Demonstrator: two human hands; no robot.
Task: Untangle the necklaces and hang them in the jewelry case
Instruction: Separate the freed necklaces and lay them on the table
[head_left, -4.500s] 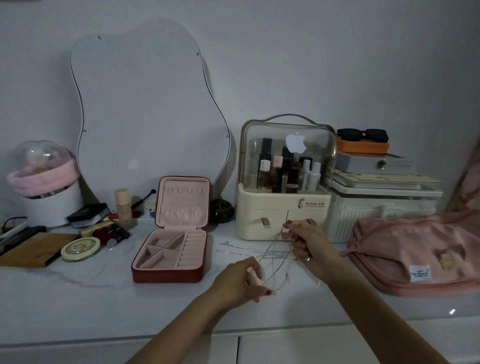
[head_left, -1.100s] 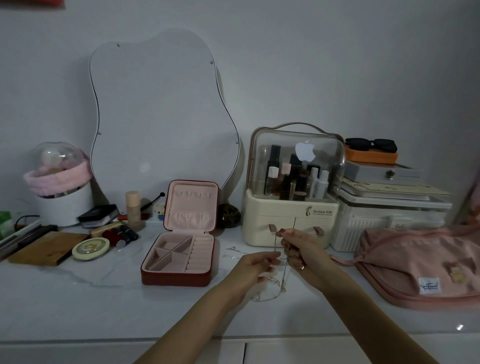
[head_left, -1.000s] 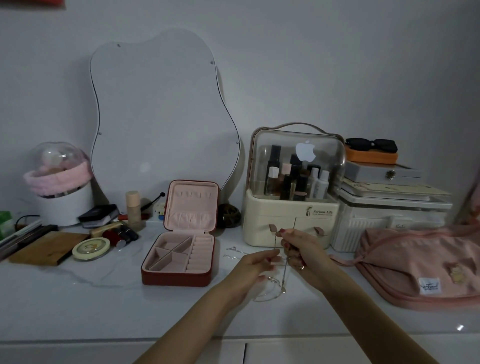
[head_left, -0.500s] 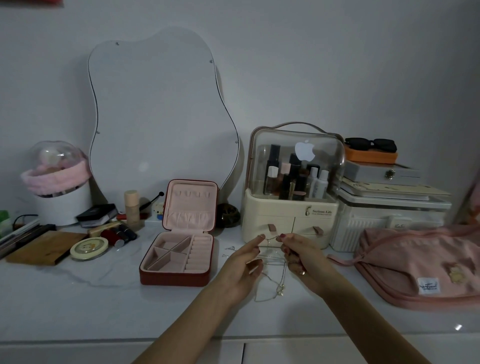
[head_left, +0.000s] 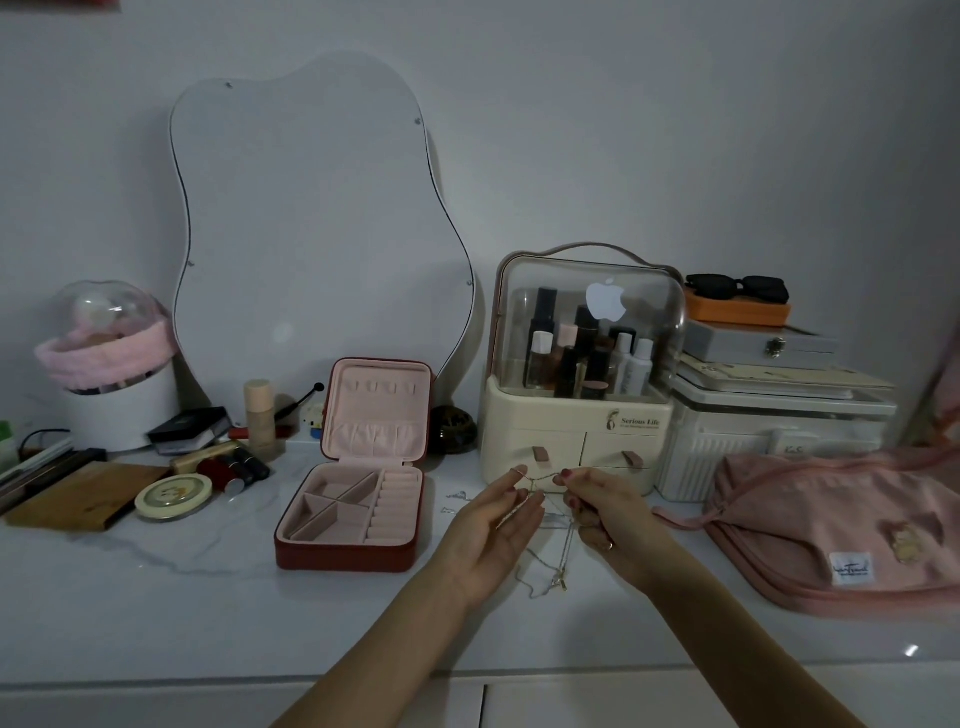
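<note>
Between the two raised hands, just above the bench (head_left: 156, 597), the tangled necklaces (head_left: 550, 525) are stretched out so that their strands can be told apart. The left hand (head_left: 488, 535) is open, palm turned inward, with a strand looped over the tip of its extended forefinger, likely to spread the tangle and keep one chain under light tension. The right hand (head_left: 602, 514) pinches a strand between thumb and forefinger at the same height, its other fingers curled; this seems meant to anchor one end while the loops hang free. Below and between the hands the chains droop to a small pendant (head_left: 560, 581) that hangs close to the bench or touches it; which is hard to tell. To the left of the left hand stands the jewelry case (head_left: 358, 499), lid upright and tray exposed, ready to receive a freed chain; none hangs there yet. Dim light and thin chains make it impossible to count the necklaces or see where they cross. More chain lies faintly on the bench just beyond the left hand (head_left: 457, 501), barely visible.
</note>
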